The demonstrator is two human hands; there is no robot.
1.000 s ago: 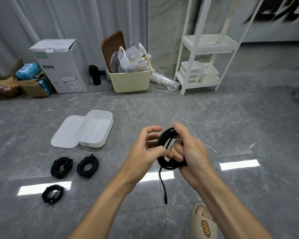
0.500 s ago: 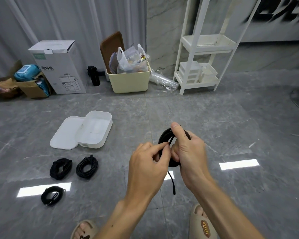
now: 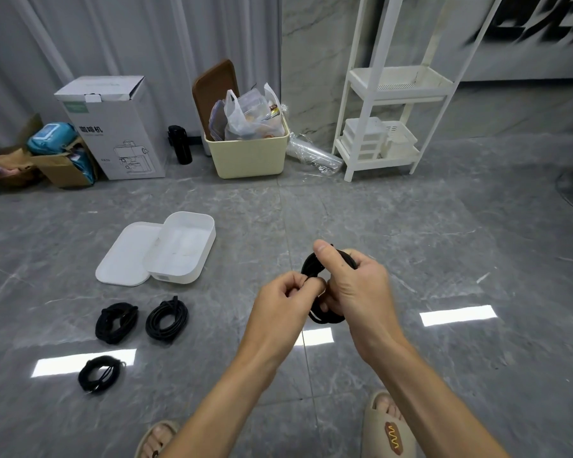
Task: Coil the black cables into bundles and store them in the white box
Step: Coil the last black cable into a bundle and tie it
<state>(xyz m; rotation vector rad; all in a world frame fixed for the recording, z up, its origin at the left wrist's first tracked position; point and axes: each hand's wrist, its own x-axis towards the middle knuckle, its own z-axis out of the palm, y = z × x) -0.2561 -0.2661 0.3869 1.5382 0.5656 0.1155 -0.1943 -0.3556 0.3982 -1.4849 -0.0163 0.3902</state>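
A black cable coil (image 3: pixel 315 264) hangs in the air between both hands. My right hand (image 3: pixel 358 289) grips the coil, thumb laid over its top. My left hand (image 3: pixel 288 299) pinches a strand of the same cable at the coil's left side. The open white box (image 3: pixel 197 254) sits on the grey floor to the left, with its lid (image 3: pixel 126 256) beside it; the box holds no cables. Three coiled black bundles lie on the floor below the box: one (image 3: pixel 116 322), a second (image 3: pixel 167 320) and a third (image 3: pixel 100 373).
Along the back wall stand a cardboard box (image 3: pixel 113 127), a black flask (image 3: pixel 179 144), a cream bin (image 3: pixel 248 153) full of bags and a white shelf unit (image 3: pixel 391 94). My two sandalled feet (image 3: pixel 389 428) show at the bottom edge.
The dangling cable end has been drawn up into the coil and no longer hangs below. My left hand has closed from a loose grasp to a pinch on a strand.
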